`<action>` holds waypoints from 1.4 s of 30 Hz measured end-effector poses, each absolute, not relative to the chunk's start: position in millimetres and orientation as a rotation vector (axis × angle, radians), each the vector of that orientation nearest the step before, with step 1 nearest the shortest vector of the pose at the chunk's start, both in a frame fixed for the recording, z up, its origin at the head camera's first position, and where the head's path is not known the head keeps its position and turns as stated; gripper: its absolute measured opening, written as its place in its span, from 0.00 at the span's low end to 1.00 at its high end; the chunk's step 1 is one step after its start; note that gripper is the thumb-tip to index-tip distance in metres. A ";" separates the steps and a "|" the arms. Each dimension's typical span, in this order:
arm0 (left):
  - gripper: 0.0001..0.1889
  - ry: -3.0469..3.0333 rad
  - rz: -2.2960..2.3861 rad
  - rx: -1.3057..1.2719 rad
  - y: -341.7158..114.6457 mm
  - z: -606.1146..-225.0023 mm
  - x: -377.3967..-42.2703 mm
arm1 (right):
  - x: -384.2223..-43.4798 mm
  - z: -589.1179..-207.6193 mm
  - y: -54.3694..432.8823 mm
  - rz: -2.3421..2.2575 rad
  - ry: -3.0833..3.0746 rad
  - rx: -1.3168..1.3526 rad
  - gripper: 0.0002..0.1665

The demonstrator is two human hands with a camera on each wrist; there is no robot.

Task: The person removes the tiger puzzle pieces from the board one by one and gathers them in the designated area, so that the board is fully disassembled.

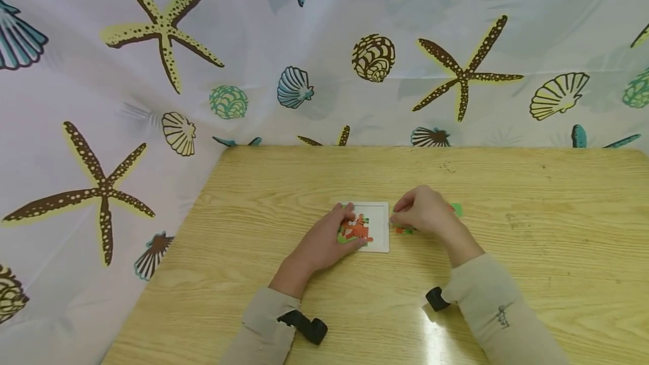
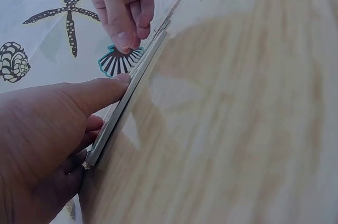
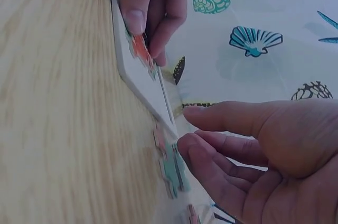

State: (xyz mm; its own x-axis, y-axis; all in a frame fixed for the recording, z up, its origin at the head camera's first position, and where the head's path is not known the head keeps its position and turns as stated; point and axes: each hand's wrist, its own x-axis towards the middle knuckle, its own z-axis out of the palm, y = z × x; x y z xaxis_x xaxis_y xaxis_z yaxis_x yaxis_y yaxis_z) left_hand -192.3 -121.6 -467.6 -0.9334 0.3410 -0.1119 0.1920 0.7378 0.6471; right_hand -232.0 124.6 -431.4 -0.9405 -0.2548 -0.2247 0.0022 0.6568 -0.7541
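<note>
The puzzle board (image 1: 379,228) lies flat on the wooden table (image 1: 558,207), between the person's two hands, with joined pieces (image 1: 358,230) showing orange and green on its left part and bare white to the right. The left hand (image 1: 324,242) rests over the board's left side, thumb and fingers spread well apart. The right hand (image 1: 428,211) hovers beside the board's right edge, thumb and forefinger bent toward each other with a narrow gap and nothing visible between them. A green loose piece (image 3: 173,170) lies just below those fingertips, and another piece (image 1: 457,209) sits farther right, partly hidden by the hand. The board looks light, thin and stiff, likely to slide on the smooth table unless pressed at its rim. The pieces look like thin, light card, rigid but easily bent at their knobs; they are probably best pinched by opposite edges, away from the narrow tabs. The joined pieces look loose enough to shift if knocked.
</note>
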 end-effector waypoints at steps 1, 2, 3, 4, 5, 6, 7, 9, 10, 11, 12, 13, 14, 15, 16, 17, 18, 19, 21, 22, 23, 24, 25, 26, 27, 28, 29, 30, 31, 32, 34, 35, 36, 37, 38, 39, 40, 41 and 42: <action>0.36 2.717 0.974 0.419 -121.6 -467.4 -192.4 | -232.2 -430.7 122.1 -1.164 2.569 -0.213 0.11; 0.38 2.718 0.971 0.417 -121.5 -467.1 -192.8 | -232.3 -430.1 119.3 -1.164 2.569 -0.226 0.11; 0.39 2.718 0.969 0.416 -121.5 -466.8 -192.9 | -232.6 -429.6 116.4 -1.166 2.565 -0.245 0.11; 0.40 2.720 0.968 0.419 -121.5 -466.7 -193.2 | -232.9 -429.7 113.4 -1.171 2.553 -0.253 0.11; 0.41 2.721 0.968 0.422 -121.6 -466.5 -193.4 | -233.3 -429.9 110.4 -1.176 2.539 -0.261 0.11; 0.42 2.722 0.970 0.425 -121.7 -466.5 -193.6 | -233.7 -430.2 107.3 -1.182 2.524 -0.269 0.10; 0.43 2.721 0.972 0.427 -121.9 -466.5 -193.8 | -234.3 -430.6 104.2 -1.188 2.511 -0.280 0.10; 0.42 2.723 0.975 0.432 -122.5 -467.0 -194.0 | -235.6 -431.8 98.4 -1.199 2.481 -0.297 0.10; 0.41 2.724 0.981 0.436 -122.8 -467.3 -194.1 | -236.3 -432.8 95.7 -1.202 2.469 -0.295 0.10; 0.40 2.723 0.987 0.437 -123.2 -467.7 -194.0 | -237.1 -433.6 93.2 -1.202 2.466 -0.299 0.10; 0.40 2.722 0.988 0.437 -123.6 -467.9 -193.9 | -237.7 -434.4 90.7 -1.196 2.468 -0.306 0.10; 0.39 2.720 0.992 0.443 -123.6 -468.5 -194.0 | -238.4 -435.5 89.0 -1.191 2.471 -0.311 0.10; 0.38 2.720 0.995 0.447 -123.6 -469.0 -194.0 | -239.0 -436.6 87.5 -1.184 2.473 -0.314 0.09; 0.37 2.720 0.998 0.452 -123.5 -469.3 -193.8 | -239.2 -437.4 86.2 -1.176 2.478 -0.315 0.09; 0.37 2.716 1.005 0.457 -123.3 -469.2 -193.6 | -239.4 -438.2 85.1 -1.171 2.479 -0.314 0.09; 0.37 2.715 1.005 0.462 -123.2 -469.3 -193.5 | -239.3 -438.9 84.3 -1.165 2.483 -0.315 0.08; 0.37 2.713 1.007 0.467 -123.1 -469.1 -193.4 | -239.1 -439.3 83.6 -1.160 2.485 -0.312 0.08; 0.37 2.713 1.010 0.471 -122.9 -469.0 -193.2 | -238.9 -439.5 83.0 -1.157 2.485 -0.309 0.08; 0.37 2.714 1.003 0.469 -122.7 -468.3 -192.9 | -238.8 -439.5 81.5 -1.156 2.488 -0.312 0.09; 0.37 2.716 1.000 0.466 -122.8 -467.8 -192.9 | -238.9 -439.5 80.7 -1.158 2.489 -0.318 0.09; 0.38 2.719 0.996 0.460 -122.8 -467.4 -193.0 | -239.1 -439.5 79.6 -1.160 2.489 -0.326 0.09; 0.38 2.720 0.995 0.456 -123.0 -467.0 -192.9 | -239.5 -439.3 78.3 -1.161 2.490 -0.335 0.09; 0.38 2.722 0.993 0.450 -123.2 -466.6 -192.9 | -240.0 -439.5 77.2 -1.161 2.490 -0.343 0.09; 0.38 2.721 0.995 0.448 -123.4 -466.3 -192.8 | -240.5 -439.7 75.9 -1.163 2.493 -0.348 0.09; 0.38 2.719 0.999 0.449 -123.5 -466.0 -192.7 | -240.8 -439.9 74.9 -1.164 2.495 -0.353 0.09; 0.39 2.717 1.004 0.451 -123.3 -465.9 -192.4 | -241.0 -440.4 74.4 -1.164 2.497 -0.352 0.09; 0.39 2.713 1.007 0.452 -123.2 -465.9 -192.1 | -241.2 -440.8 74.1 -1.161 2.500 -0.350 0.09; 0.39 2.711 1.011 0.453 -123.0 -466.3 -191.9 | -241.4 -441.1 73.9 -1.158 2.505 -0.348 0.09; 0.40 2.710 1.013 0.452 -122.7 -466.3 -191.8 | -241.4 -441.6 73.9 -1.157 2.506 -0.347 0.09; 0.41 2.708 1.016 0.452 -122.5 -466.7 -191.8 | -241.5 -442.1 73.9 -1.156 2.507 -0.345 0.10; 0.42 2.710 1.015 0.444 -122.2 -467.4 -192.0 | -241.7 -442.6 74.1 -1.152 2.507 -0.350 0.10; 0.42 2.711 1.015 0.441 -122.0 -467.6 -192.2 | -242.0 -443.3 74.2 -1.153 2.504 -0.352 0.10; 0.42 2.711 1.015 0.438 -121.9 -467.5 -192.3 | -242.3 -443.8 74.3 -1.157 2.501 -0.352 0.10; 0.43 2.712 1.015 0.436 -121.9 -467.3 -192.4 | -242.6 -444.6 74.4 -1.163 2.498 -0.354 0.09; 0.42 2.713 1.017 0.435 -122.0 -467.1 -192.4 | -243.0 -445.6 74.3 -1.172 2.494 -0.353 0.10; 0.42 2.713 1.017 0.434 -122.0 -466.6 -192.4 | -243.2 -446.4 74.0 -1.181 2.489 -0.356 0.10; 0.41 2.712 1.020 0.433 -122.1 -466.1 -192.5 | -243.7 -447.4 73.6 -1.192 2.486 -0.353 0.10; 0.40 2.711 1.021 0.434 -122.3 -465.7 -192.5 | -243.9 -448.5 73.1 -1.201 2.483 -0.351 0.10; 0.39 2.710 1.023 0.437 -122.4 -465.4 -192.6 | -244.0 -449.1 72.5 -1.210 2.482 -0.348 0.11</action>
